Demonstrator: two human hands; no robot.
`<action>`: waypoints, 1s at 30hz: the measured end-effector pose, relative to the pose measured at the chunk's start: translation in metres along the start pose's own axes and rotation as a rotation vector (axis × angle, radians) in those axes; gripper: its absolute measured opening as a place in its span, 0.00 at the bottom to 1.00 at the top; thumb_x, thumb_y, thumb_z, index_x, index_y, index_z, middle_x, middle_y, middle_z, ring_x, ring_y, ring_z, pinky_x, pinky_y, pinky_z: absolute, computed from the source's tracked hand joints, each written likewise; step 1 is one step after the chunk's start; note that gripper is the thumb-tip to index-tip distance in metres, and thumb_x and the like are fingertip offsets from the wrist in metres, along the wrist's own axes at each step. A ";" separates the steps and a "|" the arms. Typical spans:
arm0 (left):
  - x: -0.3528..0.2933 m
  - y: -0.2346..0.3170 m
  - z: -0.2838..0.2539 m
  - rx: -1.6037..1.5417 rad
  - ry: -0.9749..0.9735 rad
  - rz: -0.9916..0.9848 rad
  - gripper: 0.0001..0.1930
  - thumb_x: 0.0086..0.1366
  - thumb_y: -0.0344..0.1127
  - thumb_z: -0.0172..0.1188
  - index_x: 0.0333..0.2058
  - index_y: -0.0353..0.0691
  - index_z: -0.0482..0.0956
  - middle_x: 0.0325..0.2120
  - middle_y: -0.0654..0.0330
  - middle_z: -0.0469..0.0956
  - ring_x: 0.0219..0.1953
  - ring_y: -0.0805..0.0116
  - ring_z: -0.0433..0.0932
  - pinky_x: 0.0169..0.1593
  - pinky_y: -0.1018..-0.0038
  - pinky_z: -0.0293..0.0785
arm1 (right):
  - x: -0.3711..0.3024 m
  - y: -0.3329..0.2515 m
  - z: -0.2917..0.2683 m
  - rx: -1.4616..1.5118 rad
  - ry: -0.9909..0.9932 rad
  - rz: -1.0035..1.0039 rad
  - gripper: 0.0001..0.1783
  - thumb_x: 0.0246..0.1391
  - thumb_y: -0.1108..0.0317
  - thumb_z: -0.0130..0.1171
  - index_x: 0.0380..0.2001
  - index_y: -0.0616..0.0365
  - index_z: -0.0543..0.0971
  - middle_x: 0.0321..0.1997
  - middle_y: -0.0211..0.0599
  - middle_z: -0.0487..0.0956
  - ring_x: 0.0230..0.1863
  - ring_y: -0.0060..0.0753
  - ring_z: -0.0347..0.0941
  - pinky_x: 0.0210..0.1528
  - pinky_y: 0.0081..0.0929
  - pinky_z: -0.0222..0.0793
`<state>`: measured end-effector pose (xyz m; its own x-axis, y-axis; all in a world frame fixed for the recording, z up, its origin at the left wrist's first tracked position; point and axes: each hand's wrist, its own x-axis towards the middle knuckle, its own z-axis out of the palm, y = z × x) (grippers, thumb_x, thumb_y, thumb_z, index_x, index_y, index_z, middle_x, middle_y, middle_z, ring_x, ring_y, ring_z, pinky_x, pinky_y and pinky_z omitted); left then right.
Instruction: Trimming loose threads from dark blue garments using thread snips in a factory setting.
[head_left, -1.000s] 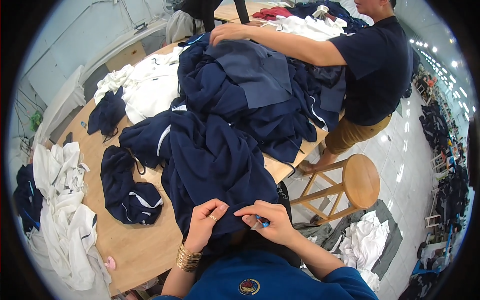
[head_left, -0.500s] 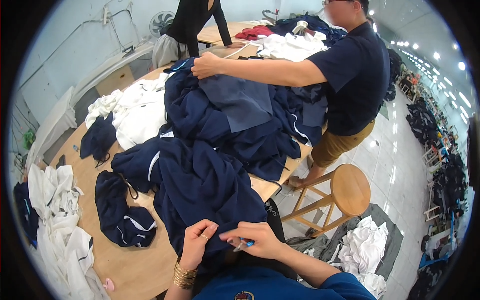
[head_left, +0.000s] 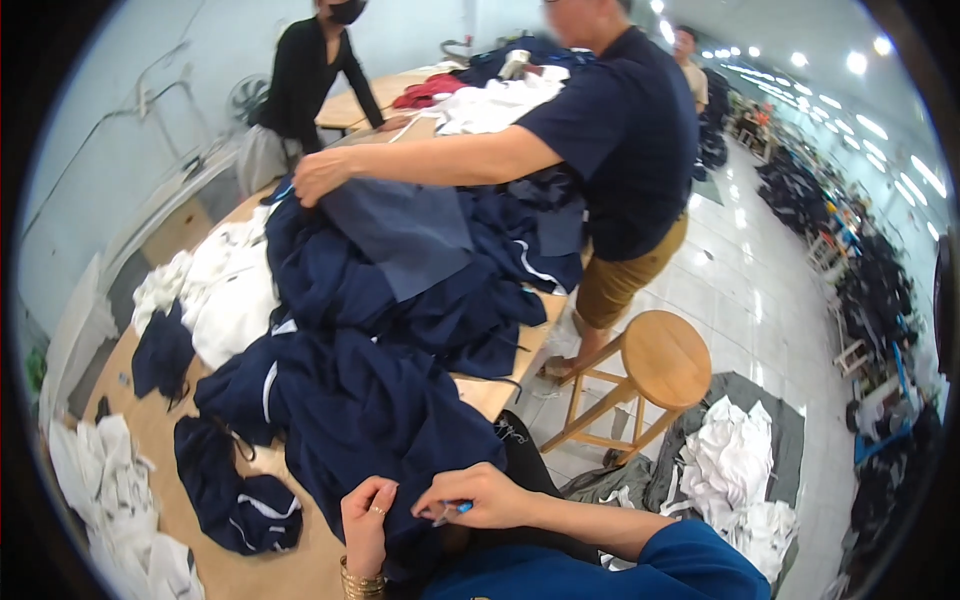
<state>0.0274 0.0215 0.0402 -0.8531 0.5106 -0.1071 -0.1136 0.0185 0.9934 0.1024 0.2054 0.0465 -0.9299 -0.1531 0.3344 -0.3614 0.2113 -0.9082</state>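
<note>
A large navy blue garment [head_left: 375, 420] lies bunched over the near table edge and hangs toward my lap. My left hand [head_left: 366, 525], with a ring and gold bangles, is closed on the garment's near edge, thumb against fingers. Beside it, my right hand [head_left: 482, 498] is closed around small thread snips [head_left: 463, 508] with a blue handle; their tip sits low by the cloth, mostly hidden by my fingers. Which part of the garment is pinched cannot be made out.
Across the table [head_left: 250, 580], a person in a navy shirt [head_left: 630, 130] handles grey-blue cloth [head_left: 400, 235] over a navy pile. Another person in black [head_left: 305, 80] leans there. White garments [head_left: 225, 290] lie left. A wooden stool [head_left: 665, 360] and white cloth heap [head_left: 730, 455] stand right.
My view has swung right, so the scene sits further left. A further person shows at the back. Both hands stay close together at the garment, the snips still in the right.
</note>
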 end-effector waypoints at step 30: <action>0.001 0.010 0.001 0.120 -0.062 0.069 0.07 0.62 0.29 0.54 0.27 0.31 0.73 0.22 0.67 0.71 0.27 0.81 0.66 0.33 0.84 0.61 | 0.001 -0.008 -0.001 -0.066 -0.056 0.045 0.13 0.43 0.77 0.58 0.35 0.57 0.79 0.26 0.32 0.77 0.27 0.30 0.76 0.30 0.21 0.70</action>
<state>0.0257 0.0234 0.0500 -0.8233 0.5663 -0.0394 0.0090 0.0823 0.9966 0.1045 0.2046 0.0545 -0.9406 -0.1958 0.2773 -0.3248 0.2817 -0.9028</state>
